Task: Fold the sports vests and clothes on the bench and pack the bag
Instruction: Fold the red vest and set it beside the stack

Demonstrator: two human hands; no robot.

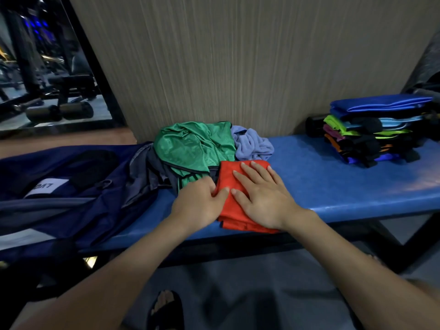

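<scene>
Being pressed flat on the blue surface (333, 182), near its front edge, is a folded red vest (234, 184). The right hand (264, 198) is lying on it with fingers spread, while the left hand (202, 201) is pinching the vest's left edge. A green vest (190, 148) and a lilac cloth (252, 144) are still being left unfolded just behind, touching the red one. The bag (78, 186) is lying open to the left. If the slick fabric is lifted by one edge only, the fold is likely to be undone, or the green vest dragged along.
</scene>
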